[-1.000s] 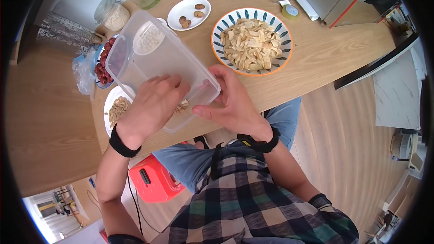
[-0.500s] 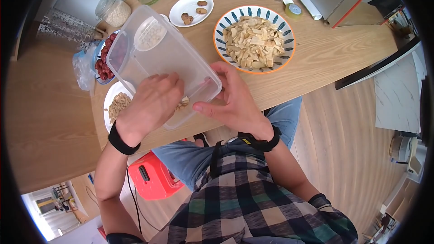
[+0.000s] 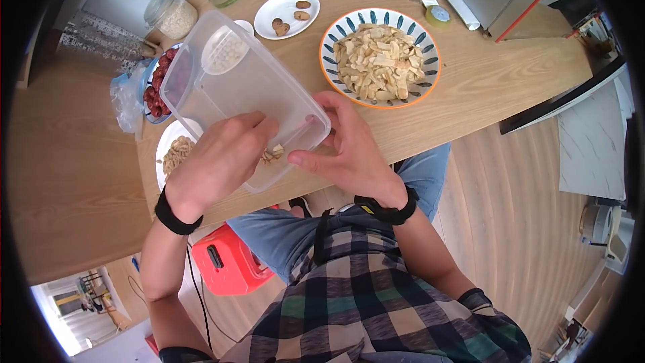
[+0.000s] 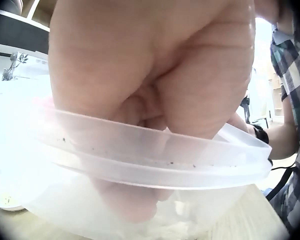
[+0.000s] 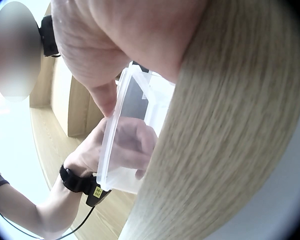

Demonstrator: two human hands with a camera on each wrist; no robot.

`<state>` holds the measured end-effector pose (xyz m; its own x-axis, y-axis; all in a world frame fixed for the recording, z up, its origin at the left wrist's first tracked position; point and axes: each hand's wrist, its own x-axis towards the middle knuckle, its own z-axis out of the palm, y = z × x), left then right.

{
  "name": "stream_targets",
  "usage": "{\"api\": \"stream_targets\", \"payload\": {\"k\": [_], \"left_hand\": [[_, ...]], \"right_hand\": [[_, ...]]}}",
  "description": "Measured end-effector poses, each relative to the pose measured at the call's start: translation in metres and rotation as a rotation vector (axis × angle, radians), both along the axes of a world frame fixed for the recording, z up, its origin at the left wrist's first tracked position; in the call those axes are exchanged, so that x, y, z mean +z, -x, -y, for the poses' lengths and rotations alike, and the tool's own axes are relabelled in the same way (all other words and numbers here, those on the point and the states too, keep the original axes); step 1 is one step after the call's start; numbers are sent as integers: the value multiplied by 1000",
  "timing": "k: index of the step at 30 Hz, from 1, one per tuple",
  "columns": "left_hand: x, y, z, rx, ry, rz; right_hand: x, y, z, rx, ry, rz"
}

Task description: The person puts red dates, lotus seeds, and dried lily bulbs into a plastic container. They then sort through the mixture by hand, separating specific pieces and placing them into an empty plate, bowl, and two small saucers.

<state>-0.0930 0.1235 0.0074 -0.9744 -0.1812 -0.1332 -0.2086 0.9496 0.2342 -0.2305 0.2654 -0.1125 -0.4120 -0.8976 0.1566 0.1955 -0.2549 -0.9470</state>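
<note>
A clear plastic container [image 3: 287, 84] stands at the table's near edge, overlapping it in the head view. My right hand [image 3: 353, 151] grips its right end, with the thumb at the rim and the fingers round the outside. My left hand [image 3: 225, 151] reaches down inside, fingers bent towards the bottom. Beside those fingertips lie a few pale dried slices [image 3: 272, 155]. The left wrist view has the left hand [image 4: 150, 65] passing over the rim [image 4: 170, 165], fingertips blurred behind the plastic; whether they pinch a slice I cannot tell.
Right of the container sits a striped bowl [image 3: 434, 84] heaped with pale slices [image 3: 381, 60]. Behind it are a white plate [image 3: 265, 15] with several brown pieces and a tape roll [image 3: 438, 15]. Red dried fruit [image 3: 156, 94], pale strips [image 3: 177, 154] and a glass jar [image 3: 173, 21] stand left.
The left hand has shifted slightly left and back inside the container, uncovering more of the slices there. The right hand keeps its grip.
</note>
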Motion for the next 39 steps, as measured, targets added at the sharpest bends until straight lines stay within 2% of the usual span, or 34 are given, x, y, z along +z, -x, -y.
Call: {"api": "stream_targets", "payload": {"k": [2, 5, 7, 11, 14, 17, 20, 23, 24, 26, 28, 30, 31, 33, 36, 38, 39], "left_hand": [[2, 2, -2, 2, -19, 2], [-5, 6, 2, -90, -54, 130], [-10, 8, 1, -154, 55, 206], [-14, 9, -3, -190, 87, 199], [-19, 5, 0, -214, 118, 73], [-12, 3, 3, -172, 118, 131], [-2, -5, 11, -130, 97, 43], [30, -1, 6, 97, -190, -202], [41, 5, 3, 91, -185, -210], [59, 21, -5, 215, -244, -201], [60, 47, -1, 151, -184, -236], [60, 82, -3, -28, -189, -222], [53, 98, 0, -34, -187, -242], [39, 123, 6, -241, -90, -278], [41, 136, 10, -315, -75, -359], [49, 120, 8, -252, -168, -488], [61, 104, 1, -94, -192, -418]], "right_hand": [[-1, 0, 0, 10, 2, 4], [-3, 1, 1, 10, 8, -9], [-4, 2, 0, 8, 11, -7], [-5, 2, 0, 16, 6, -10], [-4, 1, 0, 2, 23, -15], [-2, 1, 0, 0, 29, 10], [-1, 0, 0, 0, 36, 29], [6, 2, -4, 57, -65, 7], [8, 1, -4, 58, -69, 39], [10, 1, -3, 53, -66, 46], [2, 0, -1, 34, 3, 29], [5, 1, -1, 45, 17, 35], [6, 1, -1, 59, 29, 70], [5, 2, -1, 59, 23, 45], [8, 4, -2, 71, 22, 35], [6, 3, -3, 81, 29, 52], [2, 2, -3, 73, 31, 84]]}}
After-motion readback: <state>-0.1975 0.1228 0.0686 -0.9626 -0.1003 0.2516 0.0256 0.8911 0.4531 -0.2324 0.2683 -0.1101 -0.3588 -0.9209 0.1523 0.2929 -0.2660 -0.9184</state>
